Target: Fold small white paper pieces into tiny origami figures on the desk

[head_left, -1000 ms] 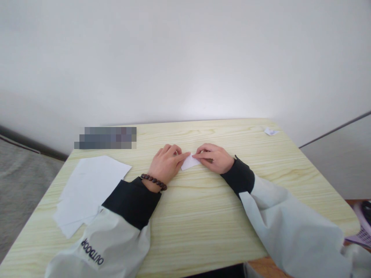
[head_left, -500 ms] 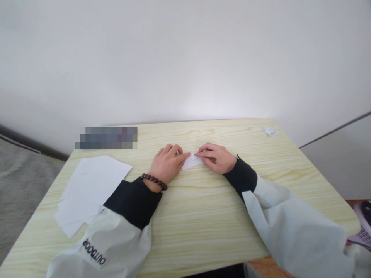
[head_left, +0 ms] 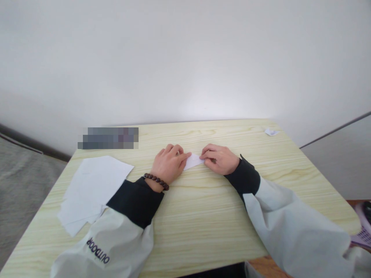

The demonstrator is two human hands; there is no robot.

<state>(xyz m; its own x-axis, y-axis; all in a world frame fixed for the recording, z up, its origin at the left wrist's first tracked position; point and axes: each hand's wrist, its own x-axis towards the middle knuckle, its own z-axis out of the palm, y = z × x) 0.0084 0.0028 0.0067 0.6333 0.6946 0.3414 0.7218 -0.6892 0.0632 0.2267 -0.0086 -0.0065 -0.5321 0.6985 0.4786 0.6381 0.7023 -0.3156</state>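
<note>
A small folded piece of white paper lies flat on the pale wooden table, near its middle. My left hand, with a bead bracelet at the wrist, has its fingers curled and its forefinger pressed on the paper's left end. My right hand pinches and presses the paper's right end with bunched fingers. Part of the paper is hidden under both hands.
A loose stack of white paper sheets lies on the table's left side. A small crumpled white scrap sits at the far right corner. A white wall rises behind the table. A pink basket shows at the right edge.
My right hand has slid a little to the right along the folded paper, baring more of it. My left hand stays pressed on the left end.
</note>
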